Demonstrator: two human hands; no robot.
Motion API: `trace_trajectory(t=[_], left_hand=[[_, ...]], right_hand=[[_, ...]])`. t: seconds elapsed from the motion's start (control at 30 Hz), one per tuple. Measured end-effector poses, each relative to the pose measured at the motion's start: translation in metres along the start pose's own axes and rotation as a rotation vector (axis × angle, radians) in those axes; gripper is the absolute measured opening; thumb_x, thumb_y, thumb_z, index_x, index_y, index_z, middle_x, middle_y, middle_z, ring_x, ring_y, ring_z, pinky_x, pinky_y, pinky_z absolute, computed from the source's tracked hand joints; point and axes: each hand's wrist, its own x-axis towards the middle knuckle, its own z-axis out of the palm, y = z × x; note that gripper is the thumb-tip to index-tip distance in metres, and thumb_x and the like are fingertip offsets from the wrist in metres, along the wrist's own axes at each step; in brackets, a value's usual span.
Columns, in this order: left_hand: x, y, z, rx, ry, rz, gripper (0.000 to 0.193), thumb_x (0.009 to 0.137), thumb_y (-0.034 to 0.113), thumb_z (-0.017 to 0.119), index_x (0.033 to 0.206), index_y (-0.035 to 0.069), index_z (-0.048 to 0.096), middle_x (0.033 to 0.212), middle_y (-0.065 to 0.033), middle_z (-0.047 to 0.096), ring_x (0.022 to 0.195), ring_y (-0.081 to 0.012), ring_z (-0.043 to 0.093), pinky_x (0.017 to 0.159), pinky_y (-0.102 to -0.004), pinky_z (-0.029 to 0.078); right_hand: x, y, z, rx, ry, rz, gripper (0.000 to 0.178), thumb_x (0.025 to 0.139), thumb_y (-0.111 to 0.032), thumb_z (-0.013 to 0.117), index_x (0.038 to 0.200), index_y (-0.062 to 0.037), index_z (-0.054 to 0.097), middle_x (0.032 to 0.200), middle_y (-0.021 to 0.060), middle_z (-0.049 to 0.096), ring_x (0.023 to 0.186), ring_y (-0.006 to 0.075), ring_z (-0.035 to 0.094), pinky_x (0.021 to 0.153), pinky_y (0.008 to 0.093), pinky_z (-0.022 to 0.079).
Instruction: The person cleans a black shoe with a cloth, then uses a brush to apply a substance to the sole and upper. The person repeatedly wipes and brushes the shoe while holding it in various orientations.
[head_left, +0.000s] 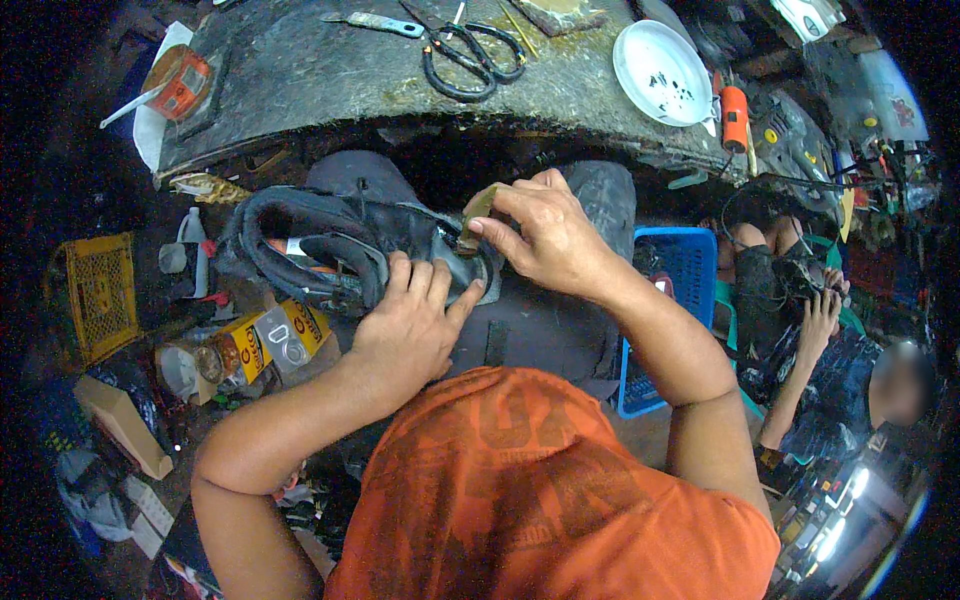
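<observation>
A black shoe (330, 240) lies sideways across my lap, its padded opening to the left and its toe to the right. My left hand (415, 315) grips the shoe near its toe, fingers bent over the upper and thumb toward the tip. In my right hand (545, 225), pinched between thumb and fingers, is a small flat olive-brown piece (479, 217). Its lower end meets the shoe's toe; what it is made of I cannot make out. The far side of the shoe is hidden.
Ahead stands a worn workbench (300, 90) with black-handled scissors (465, 65), a knife (375, 22), a white plate (660, 75) and an orange tub (180, 82). A blue basket (640, 390) sits at my right, near another person (815, 330). Boxes and a yellow crate (97, 300) crowd the left.
</observation>
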Motion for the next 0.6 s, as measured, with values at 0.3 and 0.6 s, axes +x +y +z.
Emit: trace_trajectory(t=[0.3,0.6], left_hand=[[0.0011,0.0006,0.0060,0.051,0.016,-0.004,0.095,0.075,0.054,0.080,0.154,0.017,0.042,0.140,-0.0232,0.053,0.131,-0.0388,0.048,0.113,-0.0593,0.028],[0.0013,-0.0008,0.0056,0.050,0.011,0.004,0.099,0.072,0.054,0.082,0.154,0.017,0.041,0.140,-0.0237,0.053,0.131,-0.0383,0.049,0.113,-0.0582,0.030]], right_hand=[[0.0002,-0.0084,-0.0075,-0.030,-0.057,-0.036,0.018,0.095,-0.027,0.065,0.099,-0.0094,0.067,0.078,0.0125,0.067,0.080,0.0321,0.066,0.080,0.0467,0.041],[0.0048,-0.0070,-0.0066,-0.040,-0.029,-0.045,0.020,0.095,-0.027,0.065,0.102,-0.0088,0.067,0.078,0.0128,0.067,0.079,0.0322,0.066,0.079,0.0462,0.042]])
